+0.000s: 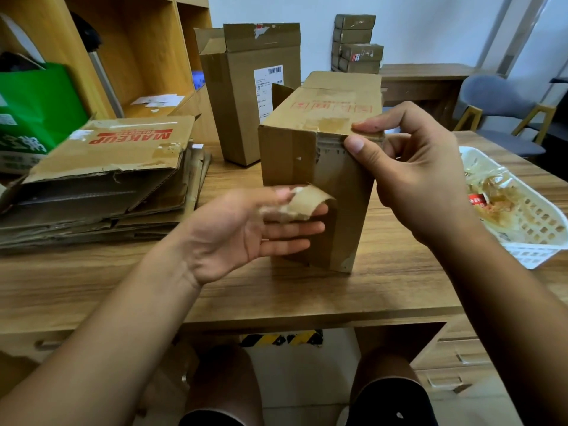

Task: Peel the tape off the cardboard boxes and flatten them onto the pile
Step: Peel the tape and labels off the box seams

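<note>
1. The box [307,155] is standing on the table [276,290] at centre frame. Its long axis is running away from the viewer toward the upper frame, with one short end facing the camera. Faint red print on its top is too blurred to read.
2. The right hand [421,179] is gripping the box's near top edge, thumb on the end face and fingers on top.
3. The left hand [246,229], blurred, is pinching a peeled piece of tape [304,202] just in front of that end face, its other fingers straight.
4. The white basket [544,229] at the right edge is holding crumpled used tape [491,195].
5. The pile [101,192] of flattened cardboard is lying at left, its top sheet showing "MAKEUP" in red, upside down.
6. A tall box [239,124] behind is standing with its flaps open, bearing a white barcode label [267,87].
</note>
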A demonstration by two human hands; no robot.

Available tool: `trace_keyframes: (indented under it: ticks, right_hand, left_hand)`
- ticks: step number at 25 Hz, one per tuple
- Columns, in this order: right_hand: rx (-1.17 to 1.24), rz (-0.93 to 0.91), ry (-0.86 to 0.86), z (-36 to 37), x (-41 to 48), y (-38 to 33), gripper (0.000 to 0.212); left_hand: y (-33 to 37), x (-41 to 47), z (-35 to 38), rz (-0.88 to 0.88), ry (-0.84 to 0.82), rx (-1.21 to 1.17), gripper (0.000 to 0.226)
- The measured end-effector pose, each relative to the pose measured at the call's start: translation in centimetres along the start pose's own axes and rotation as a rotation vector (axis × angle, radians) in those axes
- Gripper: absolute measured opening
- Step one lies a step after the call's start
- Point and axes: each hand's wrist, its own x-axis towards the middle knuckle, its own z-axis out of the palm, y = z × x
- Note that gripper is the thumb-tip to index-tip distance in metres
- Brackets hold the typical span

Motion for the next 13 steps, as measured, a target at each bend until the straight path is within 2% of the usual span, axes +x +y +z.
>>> trace_keyframes:
  ticks: [5,9,13]
  right_hand:
    - [-0.01,-0.006,0.0,0.1,-0.1,0.0,0.01]
    - [-0.041,0.008,0.017,0.0,0.0,0.1,0.013]
    - [-0.058,0.015,0.047,0.4,0.0,0.2,0.016]
  left_hand:
    - [0.2,-0.3,-0.8,0.043,0.053,0.35,0.035]
    - [-1.5,-0.2,-0.3,-0.029,0.032,0.646,0.026]
    - [-3.6,0.1,0.2,-0.02,0.064,0.807,0.024]
